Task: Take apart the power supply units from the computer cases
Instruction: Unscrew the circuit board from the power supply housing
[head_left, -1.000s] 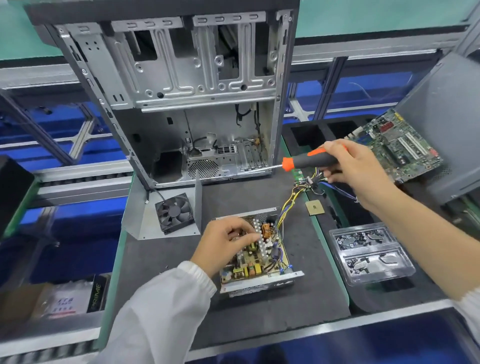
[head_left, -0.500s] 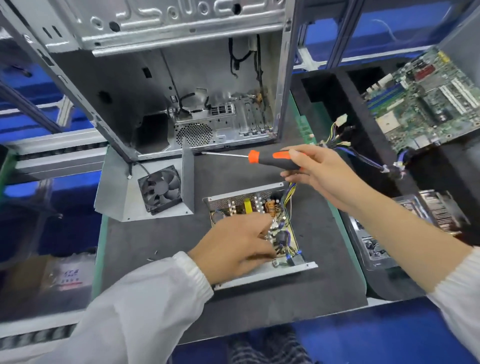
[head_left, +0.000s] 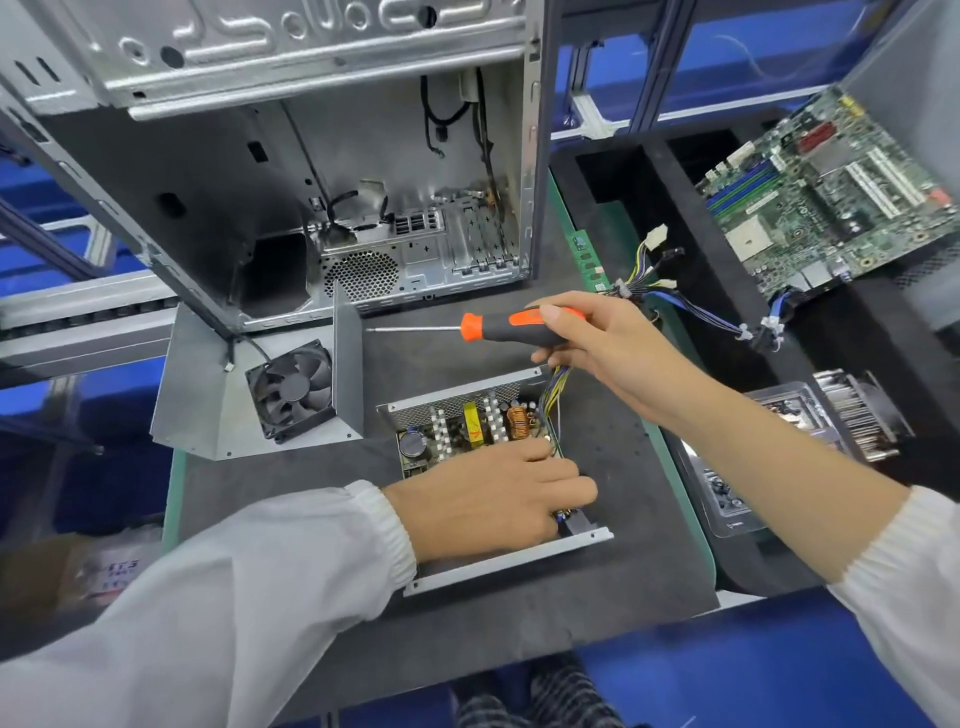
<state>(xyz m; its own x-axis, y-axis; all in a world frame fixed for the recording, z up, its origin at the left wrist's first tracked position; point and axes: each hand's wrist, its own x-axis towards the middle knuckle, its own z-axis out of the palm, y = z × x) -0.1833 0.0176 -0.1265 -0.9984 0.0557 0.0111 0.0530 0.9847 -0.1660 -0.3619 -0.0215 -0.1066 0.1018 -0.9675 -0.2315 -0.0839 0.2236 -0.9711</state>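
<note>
Head view: the opened power supply unit (head_left: 470, 415) lies lidless on the dark desk (head_left: 597, 597), just in front of the empty computer case (head_left: 311, 171). The left hand (head_left: 488, 499) rests on its circuit board, fingers curled among the parts; whether that grip pinches anything cannot be told. The right hand (head_left: 597, 343), above the unit's far right corner, wraps its grip round an orange-and-black screwdriver (head_left: 498, 330), shaft pointing left. The unit's wire bundle (head_left: 649, 275) trails right. Its removed cover with fan (head_left: 291, 389) sits left. A motherboard (head_left: 831, 192) leans far right. No lettering is legible.
</note>
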